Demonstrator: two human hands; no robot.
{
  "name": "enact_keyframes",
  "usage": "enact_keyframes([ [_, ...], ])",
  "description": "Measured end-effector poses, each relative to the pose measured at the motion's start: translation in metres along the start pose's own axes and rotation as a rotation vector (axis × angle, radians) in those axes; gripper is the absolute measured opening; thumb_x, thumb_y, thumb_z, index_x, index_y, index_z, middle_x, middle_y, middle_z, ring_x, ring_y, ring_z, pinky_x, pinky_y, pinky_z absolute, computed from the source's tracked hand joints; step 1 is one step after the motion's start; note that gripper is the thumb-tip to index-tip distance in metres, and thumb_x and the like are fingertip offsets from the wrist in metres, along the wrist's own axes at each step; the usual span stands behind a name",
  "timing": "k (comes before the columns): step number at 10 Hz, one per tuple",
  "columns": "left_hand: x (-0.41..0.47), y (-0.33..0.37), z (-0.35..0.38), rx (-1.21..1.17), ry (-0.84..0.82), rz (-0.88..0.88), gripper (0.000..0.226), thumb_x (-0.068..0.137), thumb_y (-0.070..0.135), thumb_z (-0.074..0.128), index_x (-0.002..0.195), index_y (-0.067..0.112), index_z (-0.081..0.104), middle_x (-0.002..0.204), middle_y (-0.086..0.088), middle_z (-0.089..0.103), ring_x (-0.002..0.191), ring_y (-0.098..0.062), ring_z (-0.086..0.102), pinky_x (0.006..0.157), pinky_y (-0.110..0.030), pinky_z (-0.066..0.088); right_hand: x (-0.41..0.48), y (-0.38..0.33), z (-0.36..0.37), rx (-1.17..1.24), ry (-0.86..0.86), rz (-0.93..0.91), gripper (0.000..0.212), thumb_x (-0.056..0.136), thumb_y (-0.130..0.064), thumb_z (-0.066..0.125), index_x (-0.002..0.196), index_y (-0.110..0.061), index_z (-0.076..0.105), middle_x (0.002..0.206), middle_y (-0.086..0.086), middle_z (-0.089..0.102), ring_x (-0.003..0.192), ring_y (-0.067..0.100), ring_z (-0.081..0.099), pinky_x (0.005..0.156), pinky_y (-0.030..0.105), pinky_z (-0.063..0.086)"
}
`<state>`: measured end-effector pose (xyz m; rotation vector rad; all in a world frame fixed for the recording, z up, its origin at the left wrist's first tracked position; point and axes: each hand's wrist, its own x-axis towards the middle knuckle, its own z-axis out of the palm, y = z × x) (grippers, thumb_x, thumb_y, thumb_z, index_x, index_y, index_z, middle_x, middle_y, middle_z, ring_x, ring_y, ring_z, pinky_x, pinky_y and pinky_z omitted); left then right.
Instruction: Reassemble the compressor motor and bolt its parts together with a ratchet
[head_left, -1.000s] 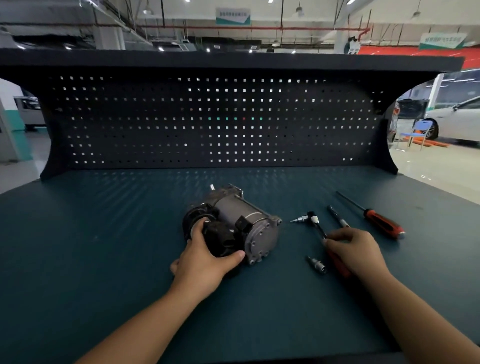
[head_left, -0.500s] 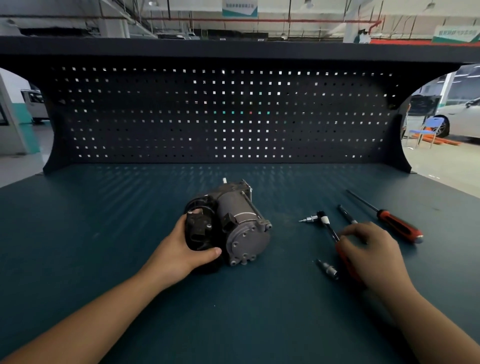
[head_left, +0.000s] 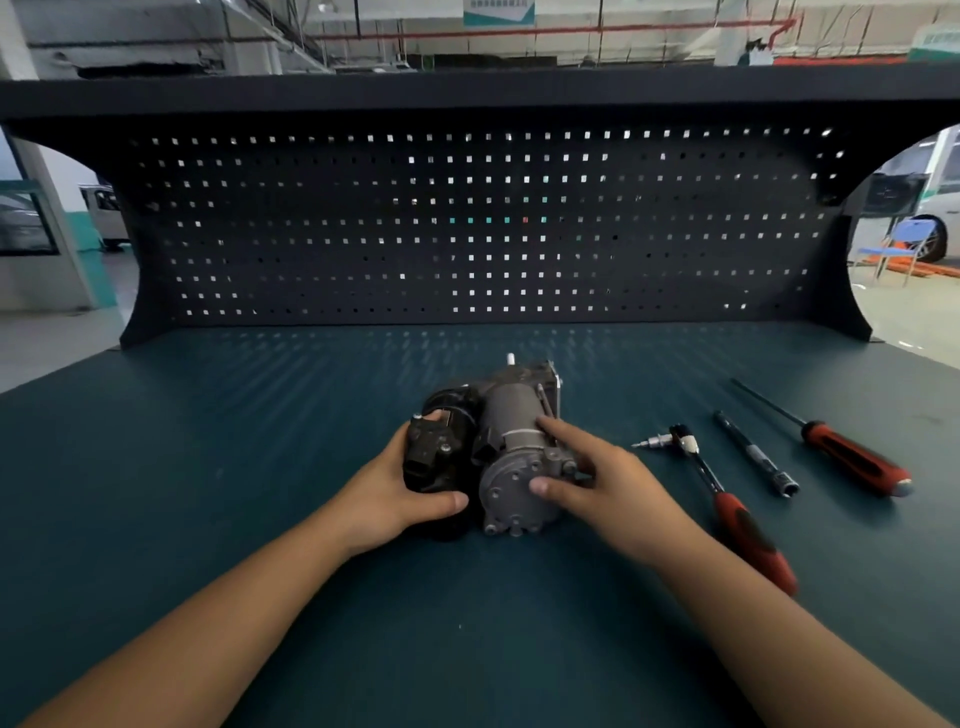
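Note:
The compressor motor (head_left: 511, 415), a grey metal cylinder with a black housing on its left, lies mid-bench with its round end plate toward me. My left hand (head_left: 402, 491) grips the black housing from the left. My right hand (head_left: 597, 478) rests on the grey cylinder, thumb on the end plate and fingers over the top. The ratchet (head_left: 727, 504), red-handled with a bit on its head, lies on the bench just right of my right hand, untouched.
Right of the ratchet lie a black extension bar (head_left: 756, 457) and a red-handled screwdriver (head_left: 852, 457). A dark pegboard (head_left: 467, 228) closes off the back of the blue-green bench (head_left: 260, 415). The small socket seen earlier is hidden by my right arm.
My right hand left the ratchet handle and moved left onto the motor's grey cylinder. The motor has turned so its end plate faces me more squarely. My left hand kept its hold.

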<state>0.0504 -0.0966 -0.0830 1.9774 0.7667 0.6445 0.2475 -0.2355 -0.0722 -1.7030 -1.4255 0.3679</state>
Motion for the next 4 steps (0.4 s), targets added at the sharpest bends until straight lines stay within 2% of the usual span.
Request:
enact_keyframes([
  [1,0.008,-0.001,0.002,-0.004,-0.003,0.012,0.087,0.074,0.009,0.078,0.141,0.034,0.028,0.114,0.025,0.054,0.095,0.023,0.048,0.076,0.003,0.036,0.000,0.001,-0.002,-0.005,0.012,-0.007,0.067,0.084,-0.028,0.071,0.142,-0.035,0.039,0.150,-0.006,0.039,0.135,0.009,0.037,0.113,0.030,0.032],
  [3,0.012,-0.001,0.005,0.067,0.003,-0.035,0.095,0.074,0.023,0.080,0.146,0.034,0.019,0.121,0.026,0.049,0.112,0.005,0.049,0.075,0.006,0.031,-0.004,0.000,0.002,-0.039,0.042,-0.020,0.063,0.087,-0.025,0.067,0.143,-0.032,0.039,0.149,-0.007,0.038,0.137,0.008,0.034,0.113,0.026,0.028],
  [4,0.000,0.008,0.008,0.136,0.019,-0.093,0.109,0.078,0.042,0.073,0.149,0.030,-0.008,0.142,0.013,0.040,0.128,-0.010,0.041,0.097,-0.012,0.034,-0.010,-0.006,-0.001,-0.089,0.176,-0.092,0.053,0.087,-0.021,0.068,0.137,-0.025,0.050,0.139,-0.007,0.046,0.131,0.009,0.040,0.107,0.016,0.028],
])
